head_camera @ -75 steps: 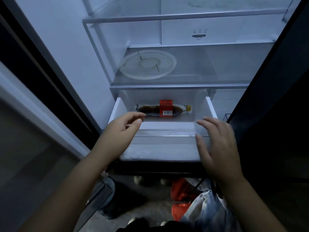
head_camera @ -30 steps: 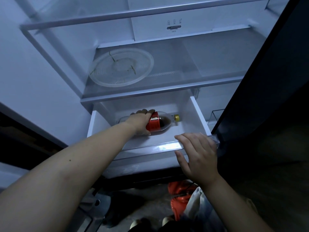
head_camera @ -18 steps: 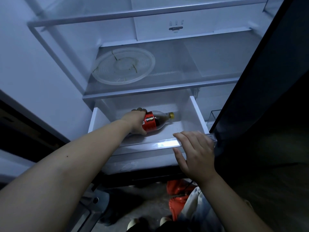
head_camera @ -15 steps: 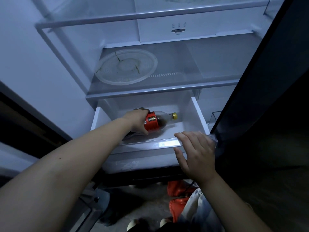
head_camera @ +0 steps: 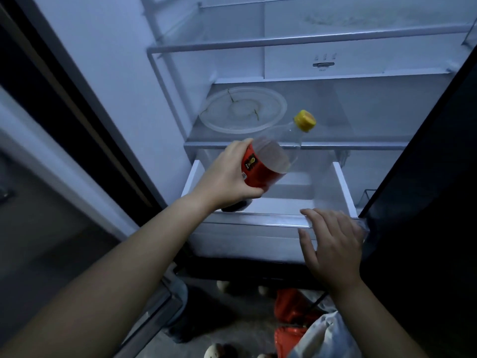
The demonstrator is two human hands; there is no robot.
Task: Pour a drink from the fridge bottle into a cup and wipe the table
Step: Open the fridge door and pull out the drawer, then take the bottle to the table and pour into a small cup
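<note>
A clear plastic bottle [head_camera: 273, 156] with a red label, a yellow cap and dark drink at its bottom hangs tilted above the white fridge drawer [head_camera: 340, 187], cap pointing up and right. My left hand [head_camera: 227, 177] grips it round the label and lower body. The drawer is pulled out and holds nothing else that I can see. My right hand [head_camera: 333, 244] rests on the drawer's front rim at the right, fingers bent loosely over the edge.
A clear round plate [head_camera: 245, 109] lies on the glass shelf above the drawer. The dark fridge door [head_camera: 426, 177] stands open at the right. Red and white bags [head_camera: 304, 329] lie on the floor below the drawer.
My left hand reached into the drawer, took hold of the lying bottle and lifted it up and out, tilting its cap upward. My right hand stayed on the drawer's front.
</note>
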